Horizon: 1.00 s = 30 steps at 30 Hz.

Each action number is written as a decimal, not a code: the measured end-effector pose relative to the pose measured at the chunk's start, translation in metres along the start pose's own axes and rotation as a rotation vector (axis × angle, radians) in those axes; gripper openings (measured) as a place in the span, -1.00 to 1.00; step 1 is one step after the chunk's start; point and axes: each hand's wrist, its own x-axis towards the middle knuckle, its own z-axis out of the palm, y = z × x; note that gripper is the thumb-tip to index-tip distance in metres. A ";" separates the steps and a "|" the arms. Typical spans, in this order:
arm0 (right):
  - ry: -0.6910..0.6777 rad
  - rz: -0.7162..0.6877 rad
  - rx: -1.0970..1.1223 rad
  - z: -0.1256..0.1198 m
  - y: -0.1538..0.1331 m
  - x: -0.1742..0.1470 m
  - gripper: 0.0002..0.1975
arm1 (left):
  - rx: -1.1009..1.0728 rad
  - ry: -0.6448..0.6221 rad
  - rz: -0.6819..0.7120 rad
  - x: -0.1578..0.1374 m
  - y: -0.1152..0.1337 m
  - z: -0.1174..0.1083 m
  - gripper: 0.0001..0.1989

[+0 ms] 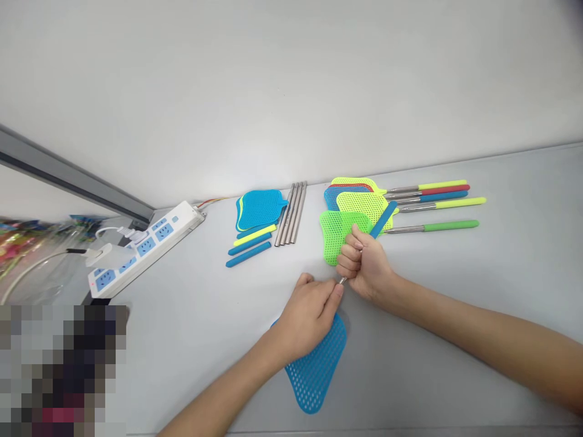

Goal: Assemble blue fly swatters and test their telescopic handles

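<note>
A fly swatter with a blue perforated head [314, 370] and a blue grip [384, 220] is held between both hands near the table's front. My left hand [310, 315] is closed at the neck, where head and metal rod meet, and covers part of the head. Just beyond it my right hand [362, 261] is wrapped in a fist round the rod below the blue grip. A short stretch of metal shows between the hands. Beside the right hand lies a swatter with a green head [334, 233].
Several swatters, one with a yellow head [368, 206], lie at the back right. Left of them are metal rods [291, 212], loose blue swatter heads [262, 209] and coloured grips [248, 254]. A power strip [146, 249] with plugs and cables stands at left, near plastic packages [40, 255].
</note>
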 end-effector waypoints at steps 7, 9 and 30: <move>0.024 0.006 0.021 0.006 -0.007 -0.001 -0.59 | -0.029 -0.007 -0.020 0.000 -0.001 -0.002 -0.66; 0.015 -0.007 0.017 0.007 -0.009 -0.001 -0.59 | -0.036 -0.006 -0.020 0.000 -0.001 -0.003 -0.66; 0.040 -0.110 -0.001 0.011 -0.042 0.006 -0.62 | -0.048 -0.006 0.017 -0.001 -0.004 -0.011 -0.68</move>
